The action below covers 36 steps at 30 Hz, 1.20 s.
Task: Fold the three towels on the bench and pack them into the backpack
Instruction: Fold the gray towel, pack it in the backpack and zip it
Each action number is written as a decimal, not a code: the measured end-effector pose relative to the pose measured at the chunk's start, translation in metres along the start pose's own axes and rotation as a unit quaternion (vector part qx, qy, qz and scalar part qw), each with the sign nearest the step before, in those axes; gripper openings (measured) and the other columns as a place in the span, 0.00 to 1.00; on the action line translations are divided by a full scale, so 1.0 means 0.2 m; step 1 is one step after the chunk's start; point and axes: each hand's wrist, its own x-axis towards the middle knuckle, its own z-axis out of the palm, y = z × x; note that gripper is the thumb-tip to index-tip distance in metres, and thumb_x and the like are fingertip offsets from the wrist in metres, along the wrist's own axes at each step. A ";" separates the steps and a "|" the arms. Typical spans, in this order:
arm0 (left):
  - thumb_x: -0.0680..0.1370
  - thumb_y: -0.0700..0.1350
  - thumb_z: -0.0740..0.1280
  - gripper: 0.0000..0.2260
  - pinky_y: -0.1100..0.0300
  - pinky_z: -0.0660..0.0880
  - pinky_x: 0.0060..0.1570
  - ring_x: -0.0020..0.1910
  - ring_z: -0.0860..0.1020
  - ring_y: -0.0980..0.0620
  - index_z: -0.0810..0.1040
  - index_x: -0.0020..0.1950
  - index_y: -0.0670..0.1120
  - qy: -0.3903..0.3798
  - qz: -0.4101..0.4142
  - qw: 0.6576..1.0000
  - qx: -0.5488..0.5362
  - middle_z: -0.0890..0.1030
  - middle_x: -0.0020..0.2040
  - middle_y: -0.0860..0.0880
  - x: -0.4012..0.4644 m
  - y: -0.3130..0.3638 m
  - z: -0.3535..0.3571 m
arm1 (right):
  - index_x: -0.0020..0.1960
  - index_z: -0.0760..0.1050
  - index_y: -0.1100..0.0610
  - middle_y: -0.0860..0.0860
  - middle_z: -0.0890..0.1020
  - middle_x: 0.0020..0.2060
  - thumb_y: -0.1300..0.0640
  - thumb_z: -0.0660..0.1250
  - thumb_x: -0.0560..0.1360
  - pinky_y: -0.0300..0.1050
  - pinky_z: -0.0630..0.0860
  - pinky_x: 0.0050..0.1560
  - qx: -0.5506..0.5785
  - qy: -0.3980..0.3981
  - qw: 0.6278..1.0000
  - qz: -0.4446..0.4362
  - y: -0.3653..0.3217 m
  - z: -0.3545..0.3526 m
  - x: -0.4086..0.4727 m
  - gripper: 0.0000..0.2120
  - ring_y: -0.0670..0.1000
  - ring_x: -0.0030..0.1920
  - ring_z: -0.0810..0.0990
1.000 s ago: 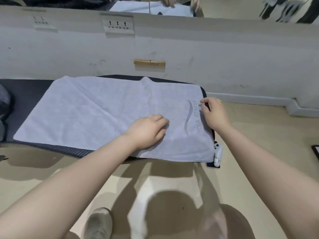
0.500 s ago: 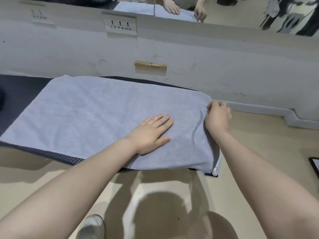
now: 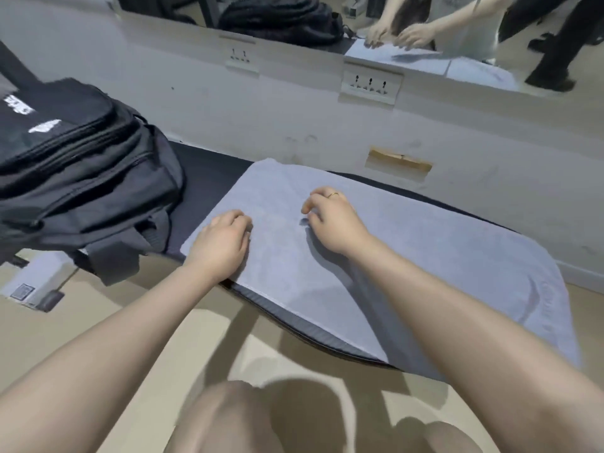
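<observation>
1. Pale grey-blue towel (image 3: pixel 408 256) lies spread flat along the dark padded bench (image 3: pixel 209 188). Its near long edge runs just inside the bench's front edge; its right end droops over the bench's rounded end.
2. A faint curved logo mark (image 3: pixel 536 299) shows on the towel near that right end; any lettering is too blurred to read.
3. Only this one towel is visible on the bench.
4. Left hand (image 3: pixel 220 245) rests on the towel's left end, at the near corner. Fingers curled under, knuckles up, pressed to the cloth. Cannot tell whether they pinch any fabric.
5. Right hand (image 3: pixel 331 220) sits on the towel, right of the left hand and a little farther back, near it but apart. Fingers bent and loosely spread, tips down at the cloth; thumb and forefinger are close together, but a grip on the fabric cannot be confirmed. A thin ring (image 3: pixel 333 195) sits on one finger.
6. Black backpack (image 3: pixel 72 165) stands on the bench left of the towel, near the towel's left edge but not touching it; bare bench pad between. Zips look shut as far as can be seen; one strap hangs off the front edge.
7. White wall behind the bench carries a socket plate (image 3: pixel 371 83) above the towel.
</observation>
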 end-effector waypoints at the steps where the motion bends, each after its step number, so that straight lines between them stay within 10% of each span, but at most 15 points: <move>1: 0.80 0.43 0.57 0.13 0.48 0.67 0.57 0.61 0.69 0.40 0.73 0.61 0.41 0.009 -0.031 0.999 0.004 0.71 0.63 0.44 0.02 -0.07 -0.02 | 0.56 0.75 0.58 0.53 0.71 0.63 0.62 0.57 0.76 0.46 0.65 0.63 -0.009 -0.014 1.000 -0.010 -0.04 0.04 0.06 0.12 0.55 0.65 0.67; 14: 0.78 0.52 0.59 0.16 0.51 0.69 0.52 0.58 0.68 0.42 0.75 0.53 0.40 -0.079 -0.071 0.993 0.056 0.72 0.56 0.42 0.28 -0.29 -0.08 | 0.67 0.69 0.53 0.50 0.68 0.69 0.61 0.53 0.79 0.42 0.65 0.50 -0.229 -0.161 0.945 -0.171 -0.32 0.26 0.70 0.18 0.54 0.67 0.66; 20: 0.75 0.47 0.62 0.12 0.54 0.68 0.40 0.44 0.73 0.42 0.64 0.34 0.46 -0.082 -0.090 0.979 -0.165 0.75 0.38 0.46 0.31 -0.32 -0.11 | 0.54 0.70 0.58 0.54 0.76 0.52 0.60 0.56 0.75 0.47 0.62 0.37 -0.364 -0.137 0.896 -0.216 -0.29 0.17 0.73 0.09 0.58 0.52 0.75; 32: 0.75 0.45 0.63 0.03 0.55 0.69 0.39 0.41 0.74 0.44 0.71 0.47 0.47 0.105 -0.166 0.957 -0.215 0.77 0.39 0.47 0.33 -0.44 -0.28 | 0.50 0.74 0.60 0.58 0.71 0.52 0.62 0.58 0.76 0.47 0.64 0.35 -0.248 0.064 0.966 0.047 -0.15 0.05 0.71 0.07 0.61 0.39 0.74; 36: 0.74 0.45 0.64 0.04 0.67 0.64 0.29 0.31 0.70 0.56 0.72 0.43 0.46 0.008 -0.069 0.964 -0.255 0.72 0.30 0.52 0.26 -0.32 -0.34 | 0.51 0.79 0.61 0.60 0.73 0.50 0.66 0.59 0.73 0.45 0.67 0.40 -0.073 0.121 0.989 0.043 -0.22 0.01 0.72 0.12 0.60 0.47 0.75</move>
